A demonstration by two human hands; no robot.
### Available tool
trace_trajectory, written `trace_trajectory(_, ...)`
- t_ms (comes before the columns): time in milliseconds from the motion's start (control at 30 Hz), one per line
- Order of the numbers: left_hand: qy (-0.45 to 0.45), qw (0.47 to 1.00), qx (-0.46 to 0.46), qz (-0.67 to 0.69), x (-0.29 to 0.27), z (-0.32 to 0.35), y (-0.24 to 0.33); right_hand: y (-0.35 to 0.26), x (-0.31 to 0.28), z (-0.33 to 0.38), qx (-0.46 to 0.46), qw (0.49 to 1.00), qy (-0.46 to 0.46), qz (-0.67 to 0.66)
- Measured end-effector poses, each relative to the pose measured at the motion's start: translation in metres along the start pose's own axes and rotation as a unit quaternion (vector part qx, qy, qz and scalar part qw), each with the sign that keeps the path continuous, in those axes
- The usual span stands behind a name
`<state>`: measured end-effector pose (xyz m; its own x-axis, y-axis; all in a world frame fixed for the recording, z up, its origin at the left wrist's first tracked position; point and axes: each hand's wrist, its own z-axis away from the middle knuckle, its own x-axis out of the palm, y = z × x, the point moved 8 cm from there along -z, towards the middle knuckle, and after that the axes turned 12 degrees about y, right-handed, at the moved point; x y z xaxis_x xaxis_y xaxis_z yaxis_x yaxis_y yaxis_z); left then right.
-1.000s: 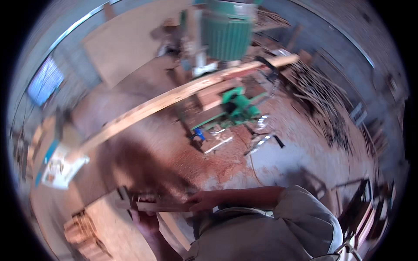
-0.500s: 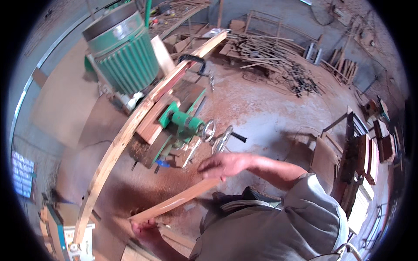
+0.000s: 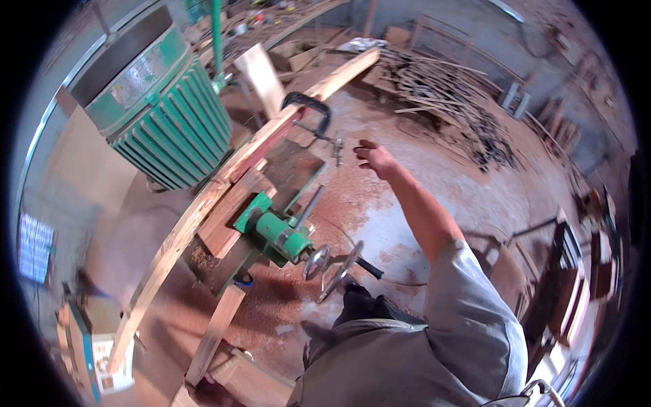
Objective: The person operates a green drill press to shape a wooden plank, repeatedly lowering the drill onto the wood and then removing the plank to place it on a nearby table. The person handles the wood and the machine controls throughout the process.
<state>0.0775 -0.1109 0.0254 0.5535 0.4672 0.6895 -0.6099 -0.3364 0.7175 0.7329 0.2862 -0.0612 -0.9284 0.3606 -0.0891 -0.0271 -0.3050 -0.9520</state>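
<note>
My right hand (image 3: pixel 376 161) reaches far forward with its fingers apart and nothing in them. Nearest to it is the screw handle of a black C-clamp (image 3: pixel 325 122), a short gap away. The clamp grips a long pale timber (image 3: pixel 180 237) along the green machine's table. Low at the left, my left hand (image 3: pixel 211 393), dark and partly hidden, holds the lower end of a short wooden board (image 3: pixel 215 332). That board slants up toward the machine table. A thick wooden block (image 3: pixel 234 211) lies between the timber and a green clamping head (image 3: pixel 277 234).
A big green ribbed motor housing (image 3: pixel 173 125) stands behind the timber. Two metal handwheels (image 3: pixel 342 271) stick out in front of my waist. Scrap sticks (image 3: pixel 441 88) lie heaped at the back. Stacked dark timber (image 3: pixel 559 298) stands at the right, and sawdust covers the floor.
My right hand has let go of the short board and swung forward toward the clamp. The board, now in my left hand alone, has turned steeper and shifted left. The view has shifted.
</note>
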Motion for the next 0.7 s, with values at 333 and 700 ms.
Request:
trace_trajectory(333,0.229,0.969,0.08,-0.051,0.029,0.063,-0.033,0.025,0.063,-0.083,0.081,0.95,-0.285,-0.097)
trace_trajectory(700,0.243,0.962,0.122,-0.04,0.016,0.069,-0.042,-0.117,0.023,-0.051,-0.08,0.946,-0.289,0.121)
